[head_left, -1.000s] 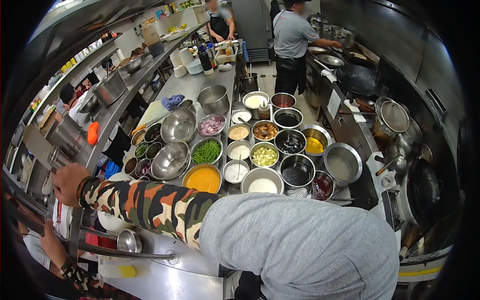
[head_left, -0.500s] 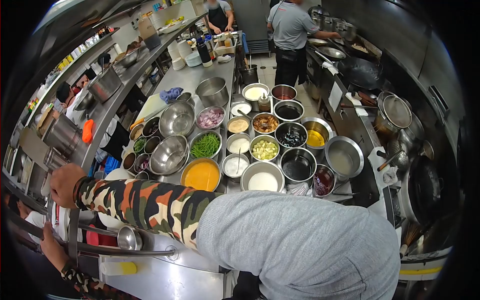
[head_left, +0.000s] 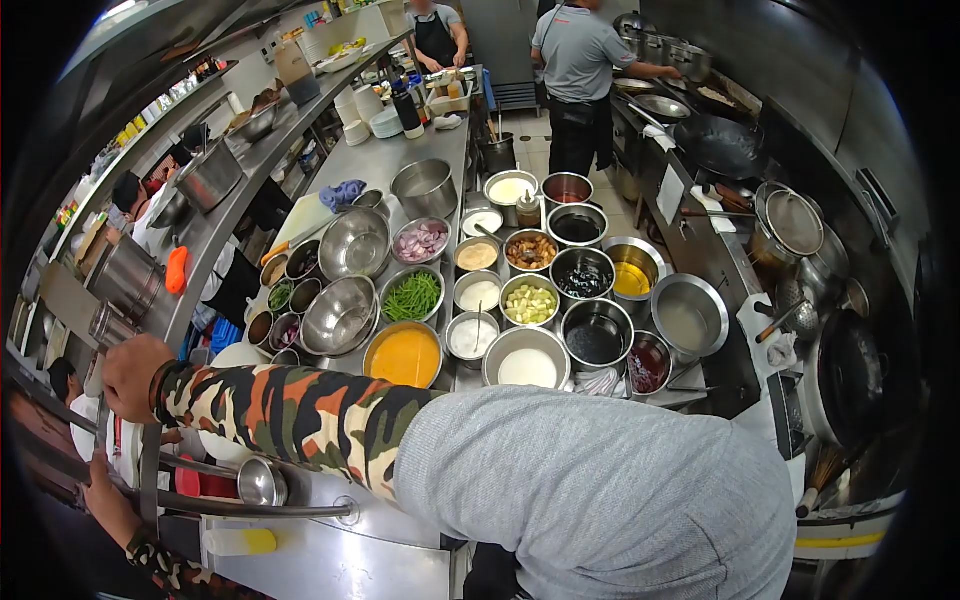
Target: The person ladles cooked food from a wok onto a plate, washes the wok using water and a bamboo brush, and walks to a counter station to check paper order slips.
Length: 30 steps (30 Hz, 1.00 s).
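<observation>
My right hand (head_left: 137, 380) reaches across to the far left, its fingers curled into a fist beside the metal shelf frame; what it grips is hidden. Lower down, my left hand (head_left: 110, 503) is wrapped against a curved metal rail (head_left: 250, 507). A clear bottle with yellow contents (head_left: 240, 542) lies on the steel surface below the rail. Near it is a small metal bowl (head_left: 262, 483). Beyond my camouflage sleeve are a pot of orange sauce (head_left: 403, 355), a bowl of cut green vegetables (head_left: 411, 296) and an empty steel bowl (head_left: 341, 315).
Several pots of sauces and ingredients fill the middle, including a white one (head_left: 527, 367). Woks (head_left: 718, 145) and strainers (head_left: 794, 223) line the right. One co-worker (head_left: 575, 60) stands at the stove, another (head_left: 436, 38) at the back counter. More people are behind the left shelf (head_left: 262, 150).
Both my hands stay in nearly the same places. The view has shifted slightly. At the lower left, a person behind the rail has moved, and a dark-haired head now shows there.
</observation>
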Available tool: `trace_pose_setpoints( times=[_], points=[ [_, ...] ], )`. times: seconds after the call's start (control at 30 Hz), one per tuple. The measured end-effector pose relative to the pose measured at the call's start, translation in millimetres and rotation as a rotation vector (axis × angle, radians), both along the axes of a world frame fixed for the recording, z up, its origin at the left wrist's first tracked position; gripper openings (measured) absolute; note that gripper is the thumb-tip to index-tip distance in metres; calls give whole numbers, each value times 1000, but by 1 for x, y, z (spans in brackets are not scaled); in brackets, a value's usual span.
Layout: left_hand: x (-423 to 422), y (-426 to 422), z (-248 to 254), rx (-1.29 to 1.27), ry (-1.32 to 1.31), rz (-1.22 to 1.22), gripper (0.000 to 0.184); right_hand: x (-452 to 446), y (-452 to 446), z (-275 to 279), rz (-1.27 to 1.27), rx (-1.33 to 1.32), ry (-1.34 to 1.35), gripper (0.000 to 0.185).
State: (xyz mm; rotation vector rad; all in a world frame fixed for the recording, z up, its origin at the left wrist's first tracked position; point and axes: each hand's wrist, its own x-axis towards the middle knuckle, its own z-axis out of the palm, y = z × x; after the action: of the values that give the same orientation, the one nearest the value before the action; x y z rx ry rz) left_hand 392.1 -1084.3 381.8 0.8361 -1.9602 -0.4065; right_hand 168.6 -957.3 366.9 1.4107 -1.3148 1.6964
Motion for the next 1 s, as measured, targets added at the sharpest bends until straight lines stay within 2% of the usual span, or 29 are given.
trace_pose_setpoints(
  times=[0.1, 0.3, 0.5, 0.53, 0.57, 0.6, 0.63, 0.67, 0.73, 0.77, 0.8, 0.87, 0.9, 1.0],
  points=[
    [2, -6, -4, -150, -49, -3, 37, -1, 0, 0, 23, -28, 7, 13],
    [3, -2, -1, -51, -1, -14, 41, 0, 1, 1, 18, 9, -9, 17],
    [2, -9, -4, -64, 60, -14, 42, -3, 10, 2, 45, 3, 28, 15],
    [-3, 1, -3, 63, 141, -15, 43, -6, 11, 1, 51, 96, 47, 15],
    [-7, 16, -1, 175, 170, 10, 34, -8, 6, 3, 80, 180, 72, 16],
    [12, -17, -10, -321, -238, 200, 27, -9, -22, -5, -1, 177, 281, 17],
    [-2, 36, 9, -567, -665, 402, 29, -11, -31, -8, 3, 94, 340, 16],
    [-12, 59, 15, -481, -605, 381, 31, -17, -28, -9, 18, 16, 336, 15],
    [-16, 72, 14, -505, -542, 417, 31, -16, -27, -7, 72, -80, 283, 14],
    [-24, 75, 14, -377, -285, 311, 28, -11, -18, -3, 109, -55, 161, 17],
    [-22, 86, 13, -524, -424, 378, 23, -9, -8, 2, 87, 39, 152, 19],
    [-23, 80, 11, -514, -350, 327, 22, -8, 0, 6, 83, 93, 119, 21],
    [-34, 95, 16, -76, 99, 217, 32, -7, 4, 8, 94, 162, 93, 23],
    [-35, 100, 19, -89, 175, 187, 41, -6, 9, 17, 110, 277, 55, 25]
  ],
)
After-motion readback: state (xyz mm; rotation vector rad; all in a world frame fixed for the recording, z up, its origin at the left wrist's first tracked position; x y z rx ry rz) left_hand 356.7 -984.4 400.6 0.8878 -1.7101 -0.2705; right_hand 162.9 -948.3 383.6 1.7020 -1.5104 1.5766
